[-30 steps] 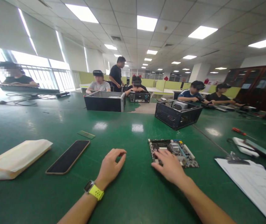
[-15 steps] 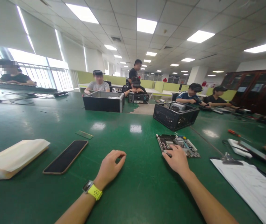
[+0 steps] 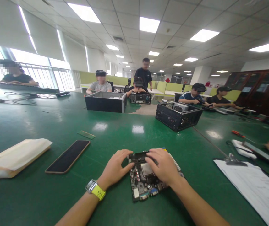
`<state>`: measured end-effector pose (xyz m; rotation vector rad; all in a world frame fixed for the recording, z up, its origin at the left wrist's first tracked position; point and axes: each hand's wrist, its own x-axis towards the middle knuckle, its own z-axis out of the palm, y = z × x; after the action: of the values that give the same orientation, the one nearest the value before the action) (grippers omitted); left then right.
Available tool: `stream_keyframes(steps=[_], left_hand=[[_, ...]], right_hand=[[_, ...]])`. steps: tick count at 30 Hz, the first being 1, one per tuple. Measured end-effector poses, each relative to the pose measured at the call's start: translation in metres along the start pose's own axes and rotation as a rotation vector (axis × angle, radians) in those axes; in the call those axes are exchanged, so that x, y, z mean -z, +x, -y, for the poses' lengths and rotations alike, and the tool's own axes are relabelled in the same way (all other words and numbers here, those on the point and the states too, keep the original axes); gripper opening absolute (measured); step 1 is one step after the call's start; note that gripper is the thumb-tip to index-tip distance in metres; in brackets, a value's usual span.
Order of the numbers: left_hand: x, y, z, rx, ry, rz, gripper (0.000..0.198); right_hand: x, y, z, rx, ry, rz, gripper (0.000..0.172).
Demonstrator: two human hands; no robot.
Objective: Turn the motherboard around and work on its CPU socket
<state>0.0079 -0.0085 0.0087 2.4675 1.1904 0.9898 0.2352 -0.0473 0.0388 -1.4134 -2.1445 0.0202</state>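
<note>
A circuit board [image 3: 140, 182] is lying flat on the bench [image 3: 30, 204], near the person and a bit right of the middle. It is sitting between the 2 hands, right of the left hand [image 3: 116, 166] and partly under the right hand [image 3: 164, 165]. Its row of plugs, with 1 blue plug [image 3: 154, 191], is facing the near side. That edge is slanting from the near left to farther right. A silver square [image 3: 146, 169] is showing by the right fingers. The right hand is covering much of the far right part, so I cannot tell which side is longer.

The right hand is looking like the closer 1, because it is bending over the board. Its fingers are curling, but I cannot tell if it is gripping. The left hand is staying half open, thumb and fingers apart, around the far left corner, and it does not seem to be gripping anything. A watch with a yellow strap [image 3: 95, 189] is circling the left wrist.

Farther left, a phone [image 3: 68, 157] is lying by a thin green strip [image 3: 86, 135]. To the right, a clipboard [image 3: 247, 180] is resting near a screwdriver [image 3: 238, 134]. On the far right, a black metal case [image 3: 172, 119] is standing.
</note>
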Motion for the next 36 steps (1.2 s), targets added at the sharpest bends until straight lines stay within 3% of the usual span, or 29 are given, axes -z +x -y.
stream_keyframes(steps=[2,4,7,17,21,26,36], left_hand=[[-0.002,0.000,0.002,0.009,0.015,0.049,0.047],[-0.005,-0.001,0.004,0.021,0.018,0.085,0.053],[-0.007,-0.001,0.006,0.040,0.004,0.093,0.053],[-0.004,0.000,0.005,0.044,-0.016,0.117,0.055],[-0.004,0.001,0.002,0.030,-0.025,0.105,0.050],[-0.004,0.002,0.000,-0.035,-0.065,0.098,0.038],[0.001,0.002,-0.006,-0.071,-0.104,0.082,0.039]], right_hand=[[-0.004,0.007,-0.029,-0.091,-0.020,-0.002,0.038],[-0.009,0.010,-0.052,-0.126,0.023,0.091,0.045],[-0.015,0.010,-0.066,-0.172,0.133,0.182,0.047],[-0.013,0.006,-0.049,-0.232,0.061,0.103,0.021],[-0.018,0.010,-0.048,-0.298,0.036,0.107,0.020],[-0.021,0.011,-0.043,-0.235,0.053,0.080,0.017],[-0.027,0.009,-0.043,-0.223,0.273,-0.041,0.022]])
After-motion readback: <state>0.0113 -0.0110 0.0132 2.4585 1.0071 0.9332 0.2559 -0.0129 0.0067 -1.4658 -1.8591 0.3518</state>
